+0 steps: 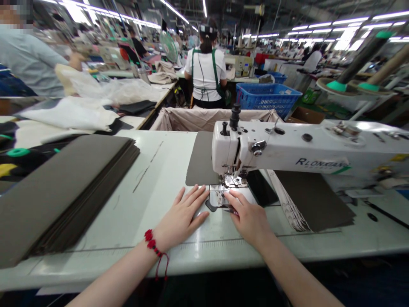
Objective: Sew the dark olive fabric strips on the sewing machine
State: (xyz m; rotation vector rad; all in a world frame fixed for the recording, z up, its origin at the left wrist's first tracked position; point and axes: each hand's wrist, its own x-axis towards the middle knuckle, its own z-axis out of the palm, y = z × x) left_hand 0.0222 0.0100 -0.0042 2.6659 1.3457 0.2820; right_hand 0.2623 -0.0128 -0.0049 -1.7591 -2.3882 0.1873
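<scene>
Sewing machine head (287,143): glossy white-painted metal. Needle plate (219,195): shiny steel. Stacked panels (64,192): smooth, matt. Table (162,179): smooth pale laminate.

Plain dark taupe fabric panel (201,160), matching taupe panel stack (64,192); white sewing machine (303,145) w/ navy lettering, green stripe; red knotted bracelet (151,244); blue mesh crate (268,96).

The left hand (181,218) lies palm down, fingers spread, while the right hand (248,220) angles inward beside it, fingers close together.
</scene>
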